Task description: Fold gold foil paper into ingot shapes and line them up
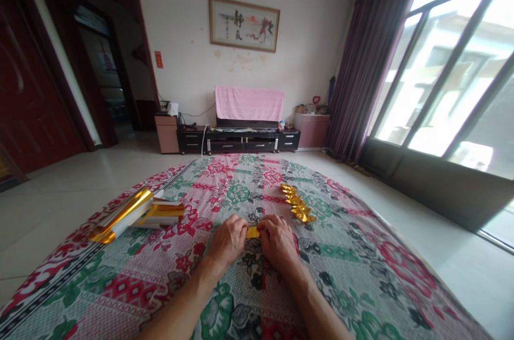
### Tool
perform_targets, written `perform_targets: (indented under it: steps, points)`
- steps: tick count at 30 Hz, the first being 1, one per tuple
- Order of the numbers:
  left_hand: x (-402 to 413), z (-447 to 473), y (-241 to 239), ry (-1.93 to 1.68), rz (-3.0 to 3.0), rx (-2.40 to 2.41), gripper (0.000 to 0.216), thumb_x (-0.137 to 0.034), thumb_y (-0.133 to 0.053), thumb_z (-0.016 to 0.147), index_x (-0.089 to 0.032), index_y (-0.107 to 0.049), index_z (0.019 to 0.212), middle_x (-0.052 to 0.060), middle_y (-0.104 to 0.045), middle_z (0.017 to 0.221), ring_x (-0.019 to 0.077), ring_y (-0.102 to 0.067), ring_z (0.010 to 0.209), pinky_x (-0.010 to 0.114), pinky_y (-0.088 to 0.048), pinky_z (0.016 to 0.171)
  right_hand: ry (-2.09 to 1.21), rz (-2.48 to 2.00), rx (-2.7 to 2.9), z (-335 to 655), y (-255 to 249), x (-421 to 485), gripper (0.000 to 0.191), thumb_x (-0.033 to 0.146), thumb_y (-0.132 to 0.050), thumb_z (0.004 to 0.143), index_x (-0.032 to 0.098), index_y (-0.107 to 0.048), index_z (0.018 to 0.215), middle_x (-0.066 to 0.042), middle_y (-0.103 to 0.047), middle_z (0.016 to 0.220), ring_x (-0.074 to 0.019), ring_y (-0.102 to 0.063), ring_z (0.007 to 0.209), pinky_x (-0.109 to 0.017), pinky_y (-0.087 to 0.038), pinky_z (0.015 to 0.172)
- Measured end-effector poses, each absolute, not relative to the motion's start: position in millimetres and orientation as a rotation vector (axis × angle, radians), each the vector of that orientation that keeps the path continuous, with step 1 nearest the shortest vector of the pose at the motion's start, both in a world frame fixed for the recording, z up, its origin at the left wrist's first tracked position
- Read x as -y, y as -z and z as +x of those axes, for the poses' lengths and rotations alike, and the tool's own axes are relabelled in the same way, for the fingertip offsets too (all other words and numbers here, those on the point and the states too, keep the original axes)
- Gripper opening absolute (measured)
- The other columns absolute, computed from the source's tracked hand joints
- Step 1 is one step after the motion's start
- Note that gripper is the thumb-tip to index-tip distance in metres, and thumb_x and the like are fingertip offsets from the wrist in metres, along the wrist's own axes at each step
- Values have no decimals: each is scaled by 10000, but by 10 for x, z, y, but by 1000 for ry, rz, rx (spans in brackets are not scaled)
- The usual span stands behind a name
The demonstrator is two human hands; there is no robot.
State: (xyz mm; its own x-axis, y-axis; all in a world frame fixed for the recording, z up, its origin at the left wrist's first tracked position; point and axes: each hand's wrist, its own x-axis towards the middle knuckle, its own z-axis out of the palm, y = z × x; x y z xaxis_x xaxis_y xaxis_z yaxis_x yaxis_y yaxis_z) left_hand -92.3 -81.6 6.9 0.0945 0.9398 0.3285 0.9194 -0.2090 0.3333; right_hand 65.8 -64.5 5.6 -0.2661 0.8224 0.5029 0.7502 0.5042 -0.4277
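A small piece of gold foil paper (pixel 252 232) lies between my two hands, just over the patterned cloth. My left hand (pixel 229 238) pinches its left end, and my right hand (pixel 278 239) pinches the right end. The fingertips hide both ends of the piece. Beyond my right hand stands a row of several folded gold foil ingots (pixel 297 204). On the left lie a loosely rolled stack of gold foil sheets (pixel 124 217) and, against it, more gold sheets (pixel 163 212) with pale undersides.
The floral cloth (pixel 236 194) covers the wide surface under my hands. Farther off, a low black TV cabinet (pixel 241 144) with a pink towel (pixel 249 102) draped above it stands by the wall. Curtains (pixel 361 61) and a large window (pixel 450 67) are on the right.
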Motion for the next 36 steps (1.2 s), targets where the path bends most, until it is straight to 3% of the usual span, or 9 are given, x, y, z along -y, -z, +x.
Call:
perform_targets:
  steps: [10,18,25,29,36]
  points:
    - [797,-935,-29,-784,2319,-1924,235,-245,-355,878,-211,-583,834,25,-549,809,131,-545,755,224,-387,718,-255,-1316,1811,746,31,514,304,18,-382,707,164,-640,772,-48,-618,818,-141,-559,763,-226,-412,735]
    - [819,-931,-66,-754,2307,-1928,253,-273,-351,883,-199,-591,854,37,-555,813,143,-554,759,238,-398,711,-276,-966,1931,596,-64,602,222,83,-417,794,173,-613,847,-48,-608,885,-135,-555,845,-226,-414,768]
    - [745,-991,-28,-847,2226,-1875,220,-231,-415,845,-207,-633,841,36,-624,815,143,-587,763,239,-424,724,-333,-1071,2121,516,-41,629,211,130,-417,830,172,-600,734,-37,-574,778,-125,-544,736,-214,-414,698]
    - [657,-1113,-34,-948,2054,-1700,243,-168,-434,806,-211,-649,913,10,-684,898,123,-611,823,213,-446,759,-348,-1057,2131,526,-44,620,213,120,-421,824,175,-615,757,-42,-581,822,-122,-546,756,-209,-414,712]
    - [619,-1189,-45,-984,1949,-1618,242,-182,-474,755,-185,-664,904,9,-698,818,127,-622,750,206,-469,676,-355,-1079,2165,525,-82,635,238,126,-411,837,186,-637,795,-46,-583,863,-121,-551,772,-204,-415,719]
